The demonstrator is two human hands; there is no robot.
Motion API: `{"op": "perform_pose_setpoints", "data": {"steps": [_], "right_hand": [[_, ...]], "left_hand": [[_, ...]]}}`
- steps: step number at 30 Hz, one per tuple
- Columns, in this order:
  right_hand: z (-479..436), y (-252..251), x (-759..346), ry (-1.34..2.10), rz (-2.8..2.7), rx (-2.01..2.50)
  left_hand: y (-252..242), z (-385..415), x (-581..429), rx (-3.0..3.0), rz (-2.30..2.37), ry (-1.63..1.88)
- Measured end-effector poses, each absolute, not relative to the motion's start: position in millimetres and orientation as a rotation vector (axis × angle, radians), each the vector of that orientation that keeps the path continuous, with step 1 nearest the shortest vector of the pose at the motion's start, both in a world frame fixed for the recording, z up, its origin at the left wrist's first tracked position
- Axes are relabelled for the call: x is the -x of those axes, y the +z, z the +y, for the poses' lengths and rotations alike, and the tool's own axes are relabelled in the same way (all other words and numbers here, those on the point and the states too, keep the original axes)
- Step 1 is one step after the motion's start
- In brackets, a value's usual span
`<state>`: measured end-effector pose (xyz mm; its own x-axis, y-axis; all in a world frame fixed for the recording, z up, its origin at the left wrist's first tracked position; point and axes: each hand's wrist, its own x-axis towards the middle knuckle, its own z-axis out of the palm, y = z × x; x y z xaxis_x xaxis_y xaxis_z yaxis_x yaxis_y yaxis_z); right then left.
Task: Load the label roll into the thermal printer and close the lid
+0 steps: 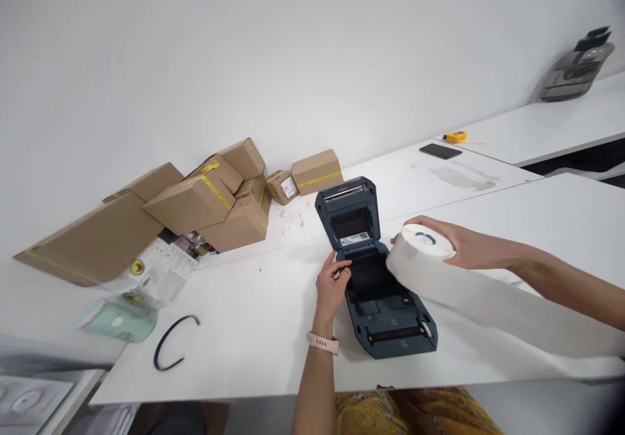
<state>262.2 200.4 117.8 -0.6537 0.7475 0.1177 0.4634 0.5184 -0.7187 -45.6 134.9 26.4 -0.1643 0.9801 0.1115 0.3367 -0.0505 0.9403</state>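
A dark grey label printer (394, 324) stands on the white table with its lid (352, 217) raised. My left hand (332, 285), with a pink watch band on the wrist, is closed on the printer's left edge, its fingertips reaching just inside the roll bay. My right hand (454, 243) grips a white label roll (407, 262) from behind and the right side. The roll is held tilted over the right edge of the bay, showing its core. A long loose strip (512, 318) trails from it towards the lower right.
Cardboard boxes (190, 204) are piled at the back left. A black hairband (159, 350) and a mint-green pouch (122, 321) lie left. At the back right are a phone (440, 151), a yellow tape measure (456, 137) and a transparent grey container (573, 73).
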Motion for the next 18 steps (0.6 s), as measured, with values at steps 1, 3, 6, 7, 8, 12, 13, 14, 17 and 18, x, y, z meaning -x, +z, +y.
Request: {"op": "perform_pose_setpoints", "data": {"steps": [1, 3, 6, 7, 8, 12, 13, 14, 17, 18], "right_hand": [[197.4, 122.0, -249.4, 1.006, -2.358, 0.917], [193.9, 127.0, -220.8, 1.154, -2.414, 0.768], [195.4, 128.1, -182.8, 1.182, -2.559, 0.661], [197.5, 127.2, -173.7, 1.159, -2.614, 0.649], [200.1, 125.6, -166.7, 1.127, -2.667, 0.647], [210.2, 116.4, -154.5, 0.941, -2.857, 0.707], [211.6, 114.1, -153.5, 0.884, -2.896, 0.736], [212.5, 112.0, -152.5, 0.831, -2.929, 0.765], [213.2, 106.4, -148.0, 0.730, -3.008, 0.833], [213.2, 104.5, -145.6, 0.706, -3.033, 0.856]], "left_hand": [[26.1, 135.1, 46.4, -1.436, 1.564, 1.232], [25.1, 136.0, 48.0, -1.448, 1.569, 1.229], [22.8, 138.0, 50.5, -1.491, 1.553, 1.235], [21.9, 138.5, 51.1, -1.507, 1.545, 1.244], [21.0, 139.0, 51.5, -1.521, 1.537, 1.252], [18.9, 138.2, 51.1, -1.524, 1.527, 1.274], [19.0, 137.4, 50.7, -1.517, 1.525, 1.276], [19.3, 136.5, 50.3, -1.512, 1.522, 1.278], [21.2, 133.4, 49.8, -1.499, 1.504, 1.271], [21.8, 132.6, 49.9, -1.494, 1.500, 1.270]]}}
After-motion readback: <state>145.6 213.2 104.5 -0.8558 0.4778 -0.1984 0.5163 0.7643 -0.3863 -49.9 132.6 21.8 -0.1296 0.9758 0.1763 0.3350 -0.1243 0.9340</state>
